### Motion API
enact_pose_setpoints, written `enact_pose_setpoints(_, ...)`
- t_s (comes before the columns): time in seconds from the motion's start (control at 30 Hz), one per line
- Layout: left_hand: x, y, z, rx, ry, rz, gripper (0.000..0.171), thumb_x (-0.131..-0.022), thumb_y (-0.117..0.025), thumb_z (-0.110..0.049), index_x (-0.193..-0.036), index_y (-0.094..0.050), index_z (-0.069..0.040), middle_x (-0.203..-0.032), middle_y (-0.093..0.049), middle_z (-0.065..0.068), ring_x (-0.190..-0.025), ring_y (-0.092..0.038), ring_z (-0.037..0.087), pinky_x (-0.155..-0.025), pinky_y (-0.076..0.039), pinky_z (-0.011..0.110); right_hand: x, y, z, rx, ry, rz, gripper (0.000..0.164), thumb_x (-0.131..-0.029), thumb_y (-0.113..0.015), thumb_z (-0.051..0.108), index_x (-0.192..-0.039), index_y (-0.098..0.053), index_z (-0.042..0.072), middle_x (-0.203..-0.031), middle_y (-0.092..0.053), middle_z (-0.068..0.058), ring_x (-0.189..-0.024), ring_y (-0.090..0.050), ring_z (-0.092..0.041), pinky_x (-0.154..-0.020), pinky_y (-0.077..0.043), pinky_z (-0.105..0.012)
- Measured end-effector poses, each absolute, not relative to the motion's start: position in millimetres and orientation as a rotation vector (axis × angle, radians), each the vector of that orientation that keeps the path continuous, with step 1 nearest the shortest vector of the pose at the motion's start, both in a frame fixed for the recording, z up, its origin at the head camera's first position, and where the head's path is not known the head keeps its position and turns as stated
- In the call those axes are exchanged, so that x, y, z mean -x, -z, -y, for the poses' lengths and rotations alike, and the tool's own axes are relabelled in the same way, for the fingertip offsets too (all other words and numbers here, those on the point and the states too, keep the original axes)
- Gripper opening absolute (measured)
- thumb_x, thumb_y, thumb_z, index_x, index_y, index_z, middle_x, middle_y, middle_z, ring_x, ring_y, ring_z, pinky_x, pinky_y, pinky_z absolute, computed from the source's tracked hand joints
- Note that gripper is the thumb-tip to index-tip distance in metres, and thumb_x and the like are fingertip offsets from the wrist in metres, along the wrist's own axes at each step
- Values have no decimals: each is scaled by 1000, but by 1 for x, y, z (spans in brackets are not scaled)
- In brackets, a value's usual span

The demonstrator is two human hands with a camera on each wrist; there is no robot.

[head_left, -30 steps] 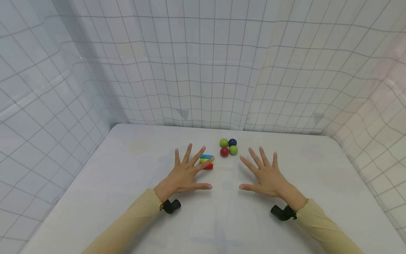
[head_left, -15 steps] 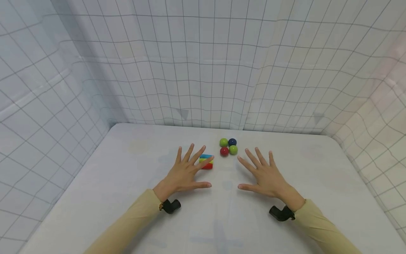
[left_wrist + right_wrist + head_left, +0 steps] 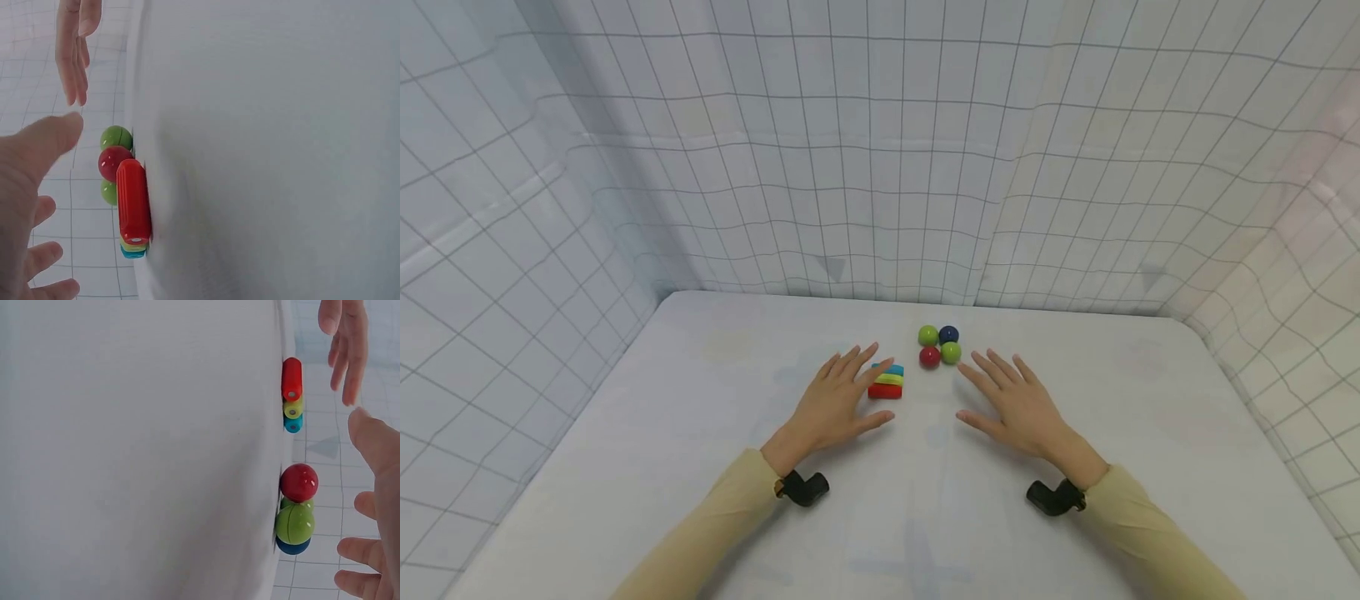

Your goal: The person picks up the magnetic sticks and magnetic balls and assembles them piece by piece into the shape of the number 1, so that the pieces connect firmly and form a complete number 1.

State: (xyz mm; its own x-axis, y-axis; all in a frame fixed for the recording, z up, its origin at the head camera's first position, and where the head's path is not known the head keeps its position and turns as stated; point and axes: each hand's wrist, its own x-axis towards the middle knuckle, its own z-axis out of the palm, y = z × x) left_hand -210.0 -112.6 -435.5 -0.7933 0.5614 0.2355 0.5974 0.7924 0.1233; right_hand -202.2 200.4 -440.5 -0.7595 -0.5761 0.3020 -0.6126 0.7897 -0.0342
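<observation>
My left hand [image 3: 829,412] hovers over the table with fingers extended and holds nothing. Its fingertips overlap a row of three ribbed cylinders in the head view: a red cylinder [image 3: 133,200], a yellow cylinder [image 3: 292,409] and a blue cylinder [image 3: 293,424]. My right hand [image 3: 1026,415] is likewise raised, fingers extended, nothing in it. Nearest to it is a tight group of balls: a red ball [image 3: 299,482], a green ball [image 3: 295,524], a second green ball [image 3: 928,336] and a dark blue ball [image 3: 949,335]. The balls lie behind and to the right of the cylinders.
A white-covered table [image 3: 917,517] spreads under both hands. White curtains [image 3: 925,167] with a dark grid pattern hang behind it and on both sides. Each wrist carries a black camera, the left camera [image 3: 806,488] and the right camera [image 3: 1054,498].
Both hands have drawn their spread fingers closer together. The right hand has shifted slightly left, and both thumbs have moved up a little. Balls and cylinders stay where they were.
</observation>
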Motion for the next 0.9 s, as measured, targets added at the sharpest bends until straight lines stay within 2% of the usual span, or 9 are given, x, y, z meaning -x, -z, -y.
enact_pose_setpoints(0.17,212,439,112,862,480,2696,61,-84,-69,-46,-134,-53,-15,-134,-49,9,-122,-44,28,-97,-38,44,210,442,-196,-886,-287,2683,65,-91,-55,52,-142,-44,12,-142,-43,-15,-132,-36,-33,-105,-23,-55)
enact_pose_setpoints(0.27,214,442,110,841,546,2648,53,-82,-73,-42,-124,-59,-12,-117,-57,6,-107,-51,23,-87,-44,38,214,442,-194,-849,-345,2682,62,-91,-57,48,-139,-47,11,-138,-47,-15,-127,-41,-34,-102,-30,-54)
enact_pose_setpoints(0.43,215,445,107,810,652,2657,46,-79,-77,-37,-113,-63,-10,-103,-58,5,-91,-52,19,-75,-46,32,223,445,-190,-780,-454,2659,56,-90,-60,45,-133,-53,9,-129,-55,-14,-116,-52,-32,-90,-43,-50)
enact_pose_setpoints(0.63,214,447,101,763,675,2708,40,-79,-77,-36,-108,-65,-10,-98,-57,4,-86,-50,18,-69,-46,29,236,449,-185,-711,-580,2633,51,-88,-66,41,-127,-58,9,-121,-59,-11,-101,-60,-30,-77,-50,-45)
enact_pose_setpoints(0.9,215,449,97,706,645,2738,37,-79,-78,-35,-105,-65,-12,-97,-56,3,-84,-49,17,-67,-45,28,248,454,-182,-587,-752,2724,53,-87,-68,41,-130,-57,11,-122,-58,-10,-107,-58,-28,-77,-50,-46)
